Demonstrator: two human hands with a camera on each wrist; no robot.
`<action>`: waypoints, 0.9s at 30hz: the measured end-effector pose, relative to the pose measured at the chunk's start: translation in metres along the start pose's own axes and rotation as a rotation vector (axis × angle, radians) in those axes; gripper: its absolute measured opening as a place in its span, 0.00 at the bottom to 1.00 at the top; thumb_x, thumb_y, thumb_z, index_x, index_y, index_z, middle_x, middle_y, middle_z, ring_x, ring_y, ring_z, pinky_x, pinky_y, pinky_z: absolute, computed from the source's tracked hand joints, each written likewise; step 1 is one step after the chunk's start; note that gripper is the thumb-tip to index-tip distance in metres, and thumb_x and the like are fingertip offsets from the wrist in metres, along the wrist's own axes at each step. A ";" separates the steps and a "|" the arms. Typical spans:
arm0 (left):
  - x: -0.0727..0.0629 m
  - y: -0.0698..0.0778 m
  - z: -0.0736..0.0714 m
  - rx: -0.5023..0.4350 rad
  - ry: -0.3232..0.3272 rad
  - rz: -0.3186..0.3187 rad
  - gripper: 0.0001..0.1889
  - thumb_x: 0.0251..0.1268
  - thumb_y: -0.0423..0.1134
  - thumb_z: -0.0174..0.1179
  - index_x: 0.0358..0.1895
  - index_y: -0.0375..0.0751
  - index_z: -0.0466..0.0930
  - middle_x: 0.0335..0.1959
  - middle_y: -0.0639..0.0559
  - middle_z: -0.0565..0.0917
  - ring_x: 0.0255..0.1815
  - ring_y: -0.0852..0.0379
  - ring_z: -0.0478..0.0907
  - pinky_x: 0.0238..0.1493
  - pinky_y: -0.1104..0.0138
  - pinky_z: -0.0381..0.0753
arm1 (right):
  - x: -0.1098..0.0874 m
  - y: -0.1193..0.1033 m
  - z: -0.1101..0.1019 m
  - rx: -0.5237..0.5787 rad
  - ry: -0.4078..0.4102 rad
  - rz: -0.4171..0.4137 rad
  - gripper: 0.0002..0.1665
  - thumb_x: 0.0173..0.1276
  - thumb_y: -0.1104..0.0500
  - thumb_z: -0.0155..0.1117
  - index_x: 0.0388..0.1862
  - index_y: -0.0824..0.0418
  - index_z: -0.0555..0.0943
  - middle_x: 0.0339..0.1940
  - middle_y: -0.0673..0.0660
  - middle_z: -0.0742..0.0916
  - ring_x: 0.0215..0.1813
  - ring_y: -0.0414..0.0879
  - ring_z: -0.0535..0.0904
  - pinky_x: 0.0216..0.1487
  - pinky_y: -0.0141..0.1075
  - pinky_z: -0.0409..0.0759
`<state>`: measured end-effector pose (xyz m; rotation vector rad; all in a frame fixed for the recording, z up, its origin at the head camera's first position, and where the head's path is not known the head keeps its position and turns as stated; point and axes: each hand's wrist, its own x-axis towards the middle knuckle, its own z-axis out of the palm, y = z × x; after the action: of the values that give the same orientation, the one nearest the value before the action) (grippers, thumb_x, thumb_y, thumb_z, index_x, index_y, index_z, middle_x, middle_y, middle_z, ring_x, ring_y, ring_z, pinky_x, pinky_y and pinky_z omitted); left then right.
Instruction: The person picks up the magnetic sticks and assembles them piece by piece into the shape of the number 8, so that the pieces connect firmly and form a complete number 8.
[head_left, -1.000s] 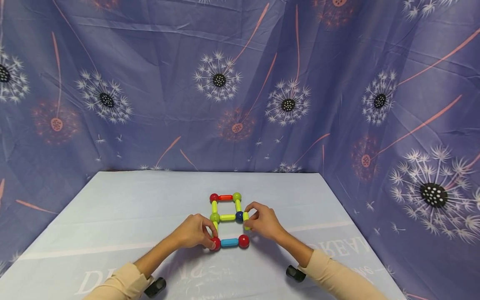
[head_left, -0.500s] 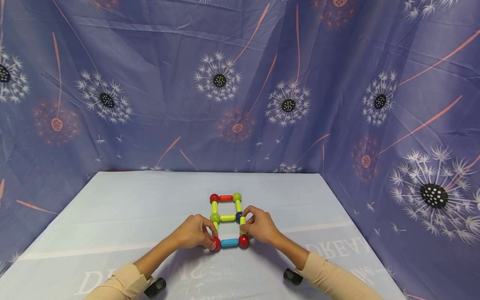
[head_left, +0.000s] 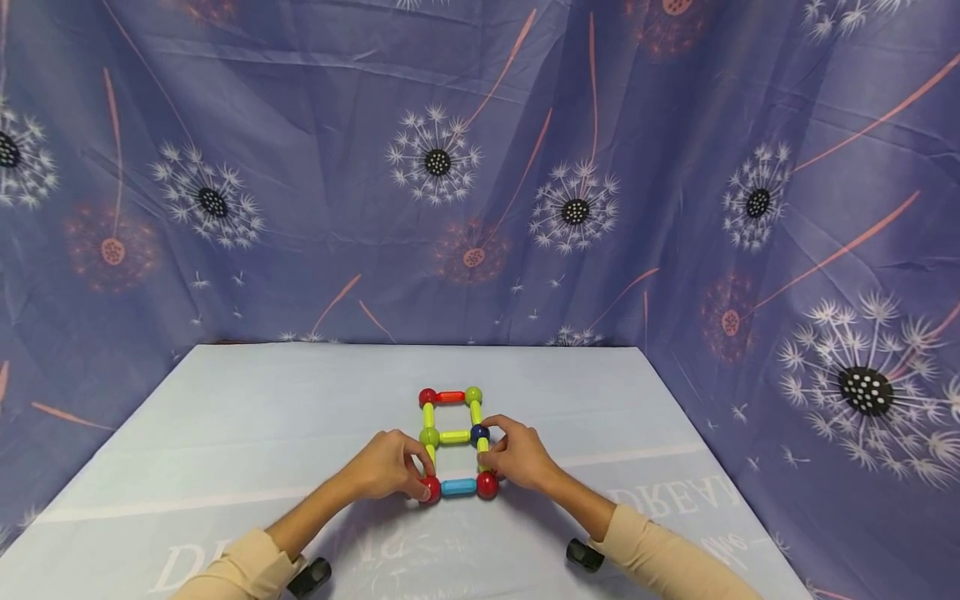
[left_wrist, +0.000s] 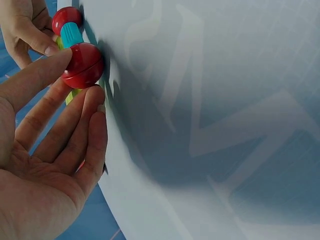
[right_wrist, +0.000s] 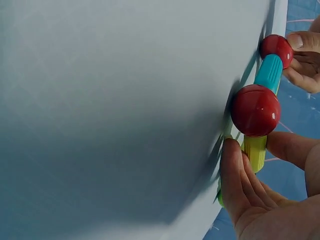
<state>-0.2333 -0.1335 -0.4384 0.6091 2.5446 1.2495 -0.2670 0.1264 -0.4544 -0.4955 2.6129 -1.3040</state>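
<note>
A flat ladder-shaped frame of coloured balls and rods lies on the table. My left hand [head_left: 390, 465] pinches the near-left red ball [left_wrist: 86, 67] between thumb and fingers. A blue rod [head_left: 459, 487] joins that ball to the near-right red ball [right_wrist: 256, 111]. My right hand [head_left: 522, 455] pinches a yellow-green rod [right_wrist: 255, 152] on the right side, between the near-right red ball and the dark blue ball [head_left: 480, 432]. A yellow-green rod [head_left: 454, 437] crosses the middle to a green ball [head_left: 429, 437]. Fingers partly cover both near side rods.
At the frame's far end, a red rod [head_left: 451, 397] links a red ball [head_left: 427, 397] and a green ball [head_left: 473, 394]. The pale table [head_left: 285, 400] has printed lettering. A purple dandelion-print cloth [head_left: 330, 183] hangs behind and at the sides.
My right hand has moved left and slightly nearer, bringing its yellow-green rod from beside the dark blue ball into line between that ball and the near-right red ball. My left hand has stayed put.
</note>
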 end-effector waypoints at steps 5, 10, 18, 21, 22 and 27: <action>-0.002 0.002 -0.001 0.024 -0.007 0.004 0.11 0.46 0.32 0.79 0.33 0.44 0.89 0.24 0.53 0.89 0.26 0.60 0.82 0.29 0.67 0.77 | 0.000 0.000 0.002 -0.011 0.001 0.000 0.33 0.62 0.61 0.73 0.66 0.64 0.74 0.27 0.53 0.89 0.24 0.43 0.83 0.27 0.35 0.79; -0.004 0.002 -0.001 0.059 -0.012 0.021 0.11 0.47 0.32 0.79 0.34 0.44 0.88 0.25 0.54 0.88 0.28 0.60 0.82 0.30 0.67 0.78 | 0.001 0.001 0.005 -0.025 0.007 -0.001 0.33 0.62 0.62 0.73 0.65 0.63 0.74 0.25 0.52 0.88 0.23 0.42 0.82 0.26 0.35 0.79; -0.005 0.002 -0.001 0.094 0.008 0.062 0.11 0.47 0.32 0.78 0.34 0.44 0.88 0.25 0.54 0.87 0.28 0.60 0.81 0.28 0.68 0.78 | 0.001 0.000 0.008 -0.051 0.011 0.016 0.32 0.63 0.62 0.73 0.65 0.62 0.73 0.25 0.52 0.87 0.23 0.42 0.81 0.26 0.35 0.79; -0.006 0.002 -0.001 0.095 0.009 0.061 0.11 0.47 0.32 0.78 0.35 0.43 0.87 0.26 0.54 0.87 0.28 0.59 0.81 0.28 0.68 0.77 | 0.000 -0.001 0.008 -0.051 0.008 0.016 0.32 0.63 0.62 0.73 0.65 0.61 0.73 0.25 0.52 0.87 0.23 0.42 0.81 0.26 0.34 0.79; -0.006 0.002 -0.001 0.093 0.005 0.060 0.11 0.47 0.32 0.78 0.35 0.43 0.87 0.26 0.54 0.87 0.29 0.59 0.81 0.28 0.68 0.78 | 0.000 -0.001 0.008 -0.049 0.006 0.016 0.32 0.63 0.62 0.73 0.65 0.62 0.73 0.25 0.52 0.87 0.23 0.42 0.81 0.26 0.34 0.79; -0.008 -0.001 -0.009 0.102 -0.029 0.058 0.11 0.51 0.34 0.76 0.38 0.43 0.87 0.28 0.54 0.88 0.32 0.58 0.83 0.30 0.67 0.79 | -0.001 0.001 0.001 -0.051 -0.007 0.006 0.32 0.66 0.58 0.72 0.66 0.62 0.74 0.27 0.53 0.88 0.24 0.45 0.82 0.25 0.35 0.78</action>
<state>-0.2307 -0.1444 -0.4336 0.7226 2.5970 1.1260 -0.2661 0.1265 -0.4551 -0.4980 2.6456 -1.2350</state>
